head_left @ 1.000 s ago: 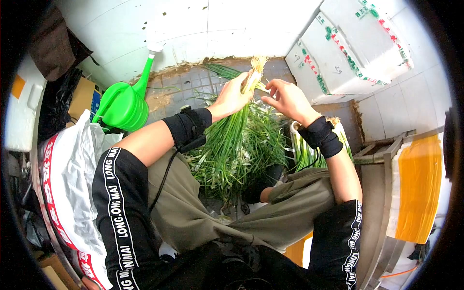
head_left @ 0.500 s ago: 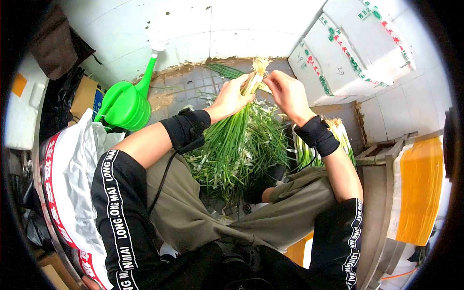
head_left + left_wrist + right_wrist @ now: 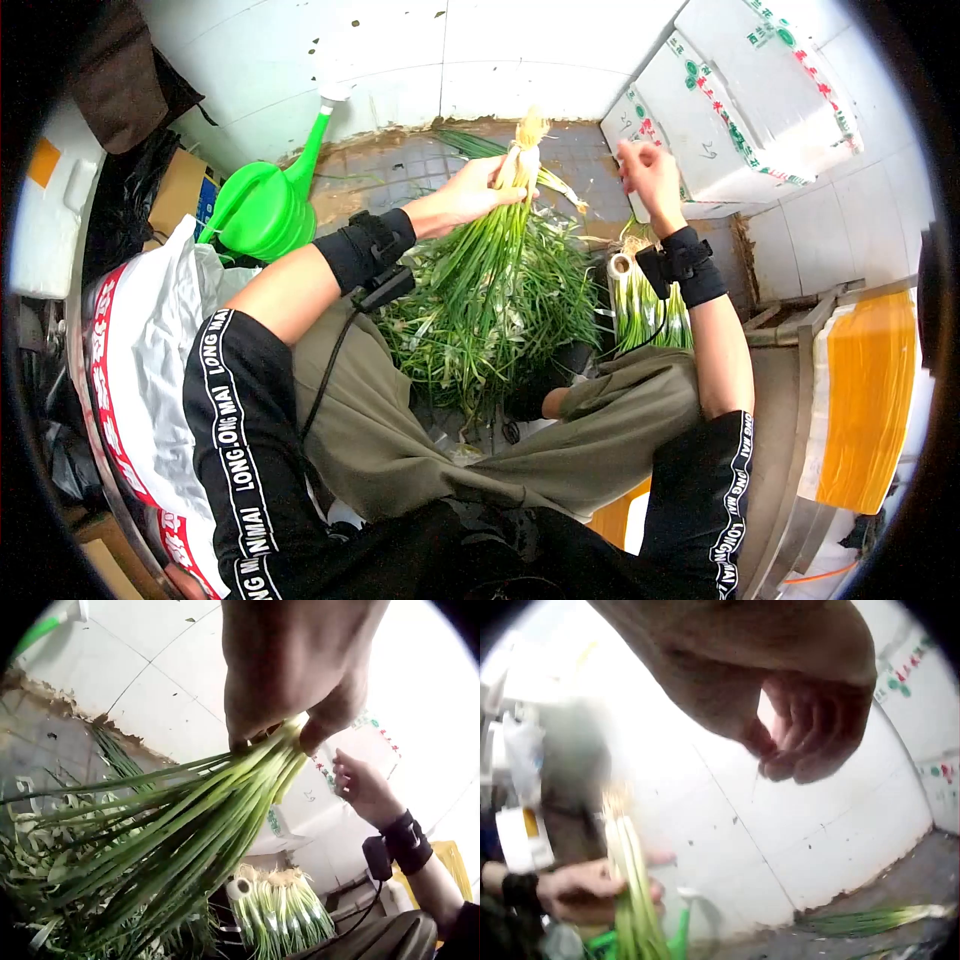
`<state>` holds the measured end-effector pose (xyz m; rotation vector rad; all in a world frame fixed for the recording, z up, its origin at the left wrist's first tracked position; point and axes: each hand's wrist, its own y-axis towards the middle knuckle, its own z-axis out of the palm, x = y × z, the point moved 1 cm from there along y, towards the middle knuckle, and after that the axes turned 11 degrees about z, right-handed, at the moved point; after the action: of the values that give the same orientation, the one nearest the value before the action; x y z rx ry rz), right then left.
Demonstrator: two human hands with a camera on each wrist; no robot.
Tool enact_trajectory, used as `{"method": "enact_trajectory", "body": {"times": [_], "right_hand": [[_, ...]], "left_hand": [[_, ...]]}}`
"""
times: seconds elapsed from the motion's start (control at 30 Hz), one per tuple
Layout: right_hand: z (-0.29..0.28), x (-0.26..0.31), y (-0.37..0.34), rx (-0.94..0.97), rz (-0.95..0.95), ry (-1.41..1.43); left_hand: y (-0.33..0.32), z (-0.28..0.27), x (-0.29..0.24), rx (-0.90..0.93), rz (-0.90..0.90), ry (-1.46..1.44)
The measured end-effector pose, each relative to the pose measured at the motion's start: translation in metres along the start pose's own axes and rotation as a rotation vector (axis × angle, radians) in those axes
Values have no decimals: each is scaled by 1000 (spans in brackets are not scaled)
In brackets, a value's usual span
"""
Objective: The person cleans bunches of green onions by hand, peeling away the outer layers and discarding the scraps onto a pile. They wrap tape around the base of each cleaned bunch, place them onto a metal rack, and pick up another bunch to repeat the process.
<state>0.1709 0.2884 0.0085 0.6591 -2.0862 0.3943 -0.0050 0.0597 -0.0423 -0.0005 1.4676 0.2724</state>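
My left hand (image 3: 475, 193) grips a bunch of spring onions (image 3: 508, 225) near the white stems, roots upward and green leaves hanging down. In the left wrist view, its thumb and fingers close around the stems (image 3: 289, 742). A loose stalk sticks out to the right of the bunch. My right hand (image 3: 652, 180) is raised apart from it, to the right, fingers curled. Thumb and fingertips meet in the right wrist view, with a faint thin strand (image 3: 755, 784) hanging from them. Below the bunch lies a heap of green leaves and trimmings (image 3: 490, 330).
Trimmed spring onions (image 3: 650, 315) stand at the right with a tape roll (image 3: 620, 265) against them. White foam boxes (image 3: 700, 130) are stacked at the back right. A green watering can (image 3: 262, 215) and white sack (image 3: 150, 370) are at the left. More spring onions (image 3: 470, 145) lie by the wall.
My right hand has moved from beside the bunch's roots away to the right. The left hand keeps its grip, and the bunch has turned more upright. A loose stalk now shows at its right side.
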Motion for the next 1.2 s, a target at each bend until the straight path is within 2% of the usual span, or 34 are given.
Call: {"method": "enact_trajectory", "body": {"times": [0.07, 0.13, 0.2, 0.27, 0.33, 0.4, 0.43, 0.53, 0.57, 0.63, 0.67, 0.73, 0.77, 0.83, 0.87, 0.93, 0.97, 1.0, 1.07, 1.1, 1.13, 1.2], "right_hand": [[13, -19, 0, 3, -164, -461], [29, -17, -23, 144, -234, -943], [48, -28, -31, 342, -183, -1117], [62, -38, -36, 532, -232, -1167], [67, -57, -37, 557, -264, -1110], [64, -64, -43, 583, -469, -1081], [63, -58, -42, 712, -408, -1224], [72, -35, -42, 641, -292, -1318], [72, -27, -43, 644, -295, -1318], [71, -13, -44, 486, -412, -1101], [73, -13, -45, 488, -412, -1104], [75, -14, -49, 484, -510, -882], [77, -17, -49, 483, -510, -881], [84, -26, -47, 627, -386, -799], [85, -32, -49, 626, -386, -800], [86, -37, -57, 685, -513, -793], [85, -39, -56, 729, -437, -869], [86, -41, -53, 730, -438, -867], [86, -45, -45, 590, -337, -816], [80, -29, -53, 473, -459, -681], [78, -21, -56, 472, -459, -682], [74, -6, -59, 459, -358, -384]], "left_hand": [[0, -1, -12, 10, 10, -17], [-2, -2, -24, -5, -12, -147], [-3, -4, -29, -1, -7, -209], [-3, -7, -34, 60, 27, -303], [-5, -6, -39, 59, 19, -318], [-8, -6, -40, 65, 23, -358], [-8, -6, -40, 65, 23, -359], [-12, -7, -42, 63, 43, -334], [-14, -7, -42, 48, 28, -336], [-16, -9, -40, 28, 16, -341], [-16, -10, -38, 16, 20, -329], [-15, -10, -35, 7, 24, -315], [-14, -10, -34, -27, 24, -300], [-14, -11, -33, -62, 23, -283], [-14, -11, -32, -78, -2, -291], [-13, -9, -35, -94, -26, -299], [-14, -9, -36, -102, -27, -313], [-14, -9, -37, -110, -30, -325], [-14, -10, -35, -111, -22, -316], [-12, -10, -33, -110, -14, -308], [-11, -11, -30, -109, -14, -309], [-10, -13, -27, -76, 8, -354]]}}
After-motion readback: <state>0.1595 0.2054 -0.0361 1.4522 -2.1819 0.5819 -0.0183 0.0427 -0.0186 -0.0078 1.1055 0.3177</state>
